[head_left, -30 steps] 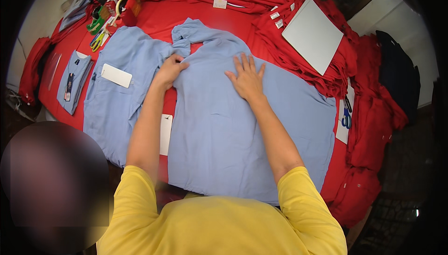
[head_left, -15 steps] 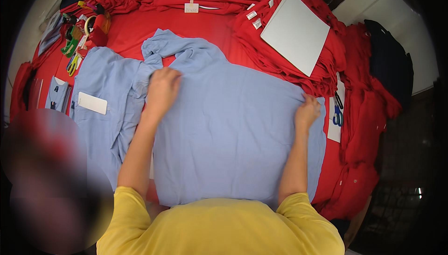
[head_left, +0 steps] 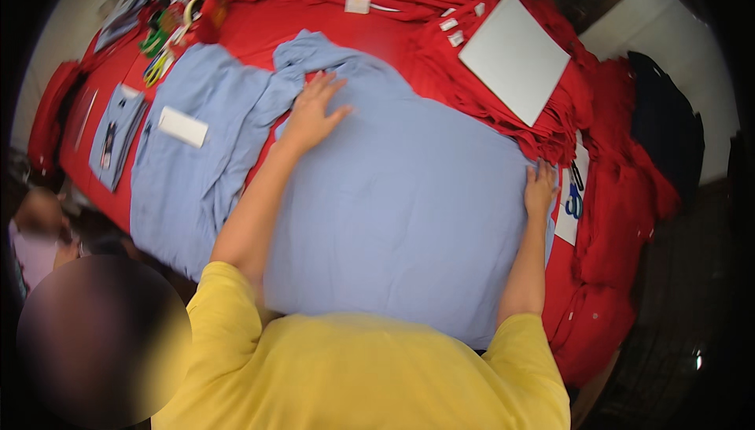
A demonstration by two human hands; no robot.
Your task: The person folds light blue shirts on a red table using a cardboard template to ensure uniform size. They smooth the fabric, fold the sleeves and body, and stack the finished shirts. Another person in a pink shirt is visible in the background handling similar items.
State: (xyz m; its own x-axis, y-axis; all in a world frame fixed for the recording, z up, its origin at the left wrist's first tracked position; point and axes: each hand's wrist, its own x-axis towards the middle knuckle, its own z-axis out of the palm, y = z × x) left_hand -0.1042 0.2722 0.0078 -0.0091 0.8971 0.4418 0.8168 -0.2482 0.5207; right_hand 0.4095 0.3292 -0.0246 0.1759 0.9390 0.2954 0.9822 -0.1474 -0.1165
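Note:
A light blue garment [head_left: 401, 202] lies spread over the red cloth in front of me, its body mostly flat with faint creases. Near its upper left part, beside a bunched sleeve-like piece [head_left: 311, 48], rests my left hand [head_left: 314, 114], fingers spread and thumb apart. My right hand [head_left: 540, 188] lies on the garment's right edge with its fingers stretched out. Neither hand grips the fabric. To the left is a second light blue garment [head_left: 208, 99], rumpled, with a blank white card [head_left: 182, 126] on it.
Red garments pile up [head_left: 440, 60] at the back right under a white board [head_left: 515, 60]. Blue-handled scissors [head_left: 574, 203] lie at right on white paper. Yellow scissors [head_left: 157, 66] and tape lie at back left, near a folded blue garment [head_left: 118, 135]. Another person [head_left: 39, 245] is at far left.
My left hand has gone from curled to spread fingers. The right hand's fingers have straightened at the garment's right edge. The view has shifted, and another person now shows at left.

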